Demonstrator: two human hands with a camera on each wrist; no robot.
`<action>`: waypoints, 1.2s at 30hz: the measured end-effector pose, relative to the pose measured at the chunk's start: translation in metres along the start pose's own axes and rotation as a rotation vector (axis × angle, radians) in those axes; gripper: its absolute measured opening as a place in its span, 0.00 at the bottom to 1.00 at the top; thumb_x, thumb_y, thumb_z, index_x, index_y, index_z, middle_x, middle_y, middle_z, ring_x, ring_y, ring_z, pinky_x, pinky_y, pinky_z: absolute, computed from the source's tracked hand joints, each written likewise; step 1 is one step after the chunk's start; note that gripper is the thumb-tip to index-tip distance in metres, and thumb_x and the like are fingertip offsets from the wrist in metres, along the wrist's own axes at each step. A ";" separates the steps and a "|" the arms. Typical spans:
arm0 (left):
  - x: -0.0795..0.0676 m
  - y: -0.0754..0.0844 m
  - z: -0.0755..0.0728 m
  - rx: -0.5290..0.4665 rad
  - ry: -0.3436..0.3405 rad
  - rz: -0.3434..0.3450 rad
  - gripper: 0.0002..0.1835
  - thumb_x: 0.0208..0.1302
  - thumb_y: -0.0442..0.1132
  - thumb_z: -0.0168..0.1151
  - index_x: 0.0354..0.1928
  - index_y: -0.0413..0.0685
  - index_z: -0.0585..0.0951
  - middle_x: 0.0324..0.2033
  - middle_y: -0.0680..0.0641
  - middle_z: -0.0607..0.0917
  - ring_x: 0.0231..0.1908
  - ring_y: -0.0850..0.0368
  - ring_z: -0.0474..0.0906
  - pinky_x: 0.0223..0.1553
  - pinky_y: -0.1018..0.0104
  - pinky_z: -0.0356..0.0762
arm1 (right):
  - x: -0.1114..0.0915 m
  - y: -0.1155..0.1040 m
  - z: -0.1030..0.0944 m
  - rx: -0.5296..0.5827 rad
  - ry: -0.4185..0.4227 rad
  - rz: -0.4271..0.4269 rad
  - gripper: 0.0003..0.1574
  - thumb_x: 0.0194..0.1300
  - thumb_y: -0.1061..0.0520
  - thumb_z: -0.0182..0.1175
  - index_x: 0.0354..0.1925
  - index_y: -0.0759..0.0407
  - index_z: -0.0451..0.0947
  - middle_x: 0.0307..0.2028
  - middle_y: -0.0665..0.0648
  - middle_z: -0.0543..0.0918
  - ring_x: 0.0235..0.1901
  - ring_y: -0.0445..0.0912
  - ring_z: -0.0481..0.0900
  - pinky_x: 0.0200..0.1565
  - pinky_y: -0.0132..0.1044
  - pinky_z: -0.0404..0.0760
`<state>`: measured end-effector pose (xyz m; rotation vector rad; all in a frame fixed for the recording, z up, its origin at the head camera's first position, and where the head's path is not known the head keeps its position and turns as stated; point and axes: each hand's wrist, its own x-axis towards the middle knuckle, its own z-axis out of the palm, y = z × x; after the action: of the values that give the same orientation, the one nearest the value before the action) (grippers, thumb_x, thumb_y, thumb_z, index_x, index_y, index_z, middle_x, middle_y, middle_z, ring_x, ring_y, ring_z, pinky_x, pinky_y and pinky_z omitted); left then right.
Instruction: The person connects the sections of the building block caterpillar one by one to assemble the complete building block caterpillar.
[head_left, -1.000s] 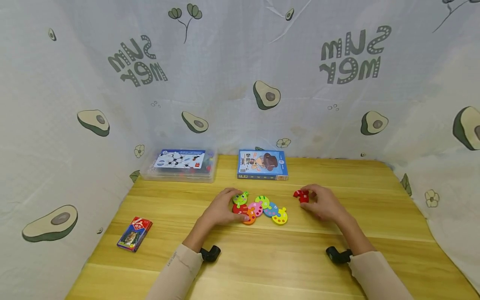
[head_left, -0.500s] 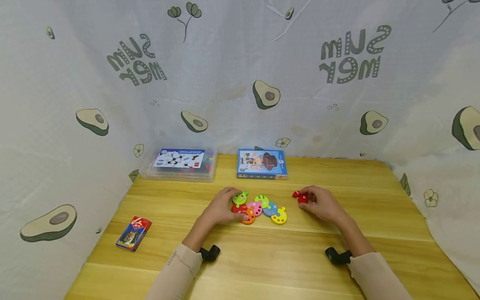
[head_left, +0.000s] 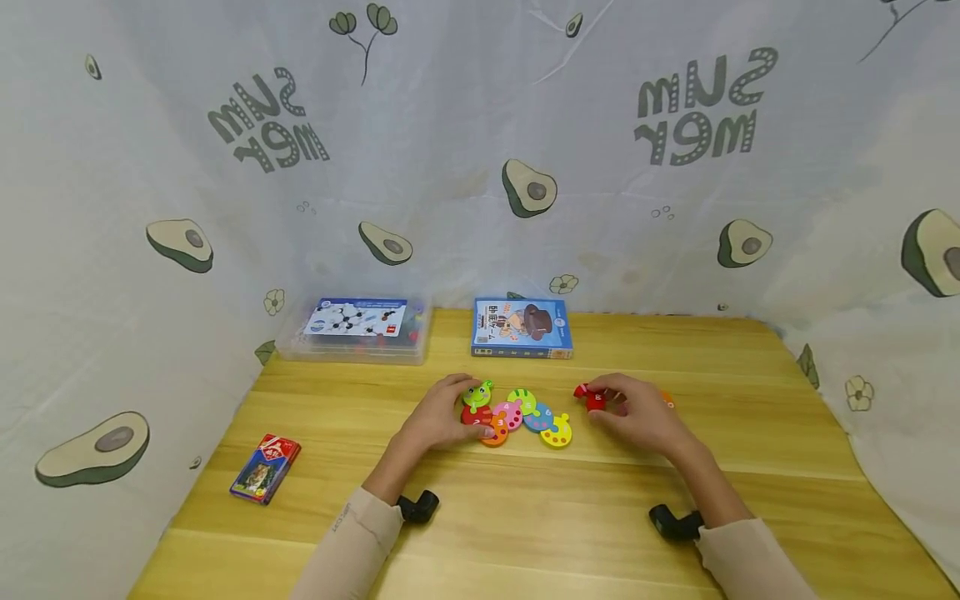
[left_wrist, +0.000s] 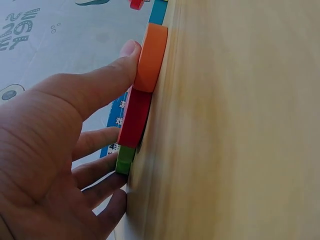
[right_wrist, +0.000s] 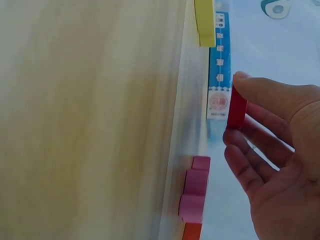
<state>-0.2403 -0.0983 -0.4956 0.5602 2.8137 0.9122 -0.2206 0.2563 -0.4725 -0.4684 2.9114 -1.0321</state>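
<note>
In the head view, a row of colourful numbered caterpillar puzzle pieces lies joined on the table, from a green smiling head (head_left: 476,394) to a yellow piece (head_left: 557,432). My left hand (head_left: 437,417) holds the head end, its thumb against the orange piece (left_wrist: 152,57) and its fingers along the far side of the red piece (left_wrist: 135,117) and the head. My right hand (head_left: 637,414) pinches a separate red puzzle piece (right_wrist: 237,107) between thumb and fingers, raised off the table to the right of the yellow piece.
Beyond the right hand lie an orange piece (head_left: 667,400) and a pink piece (right_wrist: 195,195). A clear plastic case (head_left: 352,354) and a blue game box (head_left: 521,327) stand at the back, before a printed curtain. A small card pack (head_left: 265,468) lies at the left.
My right hand has moved a little left with the red piece, closer to the yellow piece, uncovering an orange piece behind it. The left hand stays in place on the row.
</note>
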 end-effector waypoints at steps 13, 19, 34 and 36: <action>0.000 0.000 -0.002 -0.015 0.023 -0.036 0.47 0.53 0.59 0.79 0.73 0.54 0.73 0.74 0.43 0.68 0.74 0.39 0.64 0.70 0.40 0.69 | 0.004 -0.015 0.014 -0.001 -0.024 -0.071 0.24 0.63 0.58 0.73 0.58 0.55 0.83 0.57 0.59 0.85 0.49 0.52 0.81 0.52 0.51 0.86; -0.002 0.004 -0.006 -0.049 0.029 -0.047 0.47 0.50 0.58 0.81 0.72 0.49 0.75 0.71 0.41 0.71 0.71 0.38 0.66 0.69 0.40 0.71 | 0.006 -0.019 0.022 -0.010 -0.046 -0.076 0.24 0.63 0.58 0.73 0.58 0.54 0.83 0.58 0.57 0.85 0.51 0.51 0.82 0.55 0.52 0.84; -0.001 0.004 -0.004 -0.060 0.044 -0.103 0.47 0.49 0.57 0.82 0.71 0.52 0.76 0.71 0.43 0.70 0.71 0.39 0.66 0.69 0.41 0.71 | 0.010 -0.028 0.027 -0.078 -0.100 -0.079 0.25 0.63 0.61 0.72 0.59 0.57 0.84 0.62 0.60 0.82 0.60 0.59 0.79 0.62 0.59 0.79; -0.001 0.004 -0.004 -0.059 0.043 -0.099 0.47 0.49 0.58 0.81 0.71 0.52 0.75 0.71 0.42 0.70 0.71 0.39 0.66 0.69 0.41 0.71 | 0.010 -0.028 0.027 -0.084 -0.104 -0.083 0.25 0.63 0.61 0.73 0.58 0.58 0.84 0.62 0.60 0.82 0.60 0.59 0.79 0.62 0.59 0.79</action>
<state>-0.2392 -0.0978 -0.4907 0.3940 2.8124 0.9957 -0.2197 0.2164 -0.4756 -0.6308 2.8738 -0.8679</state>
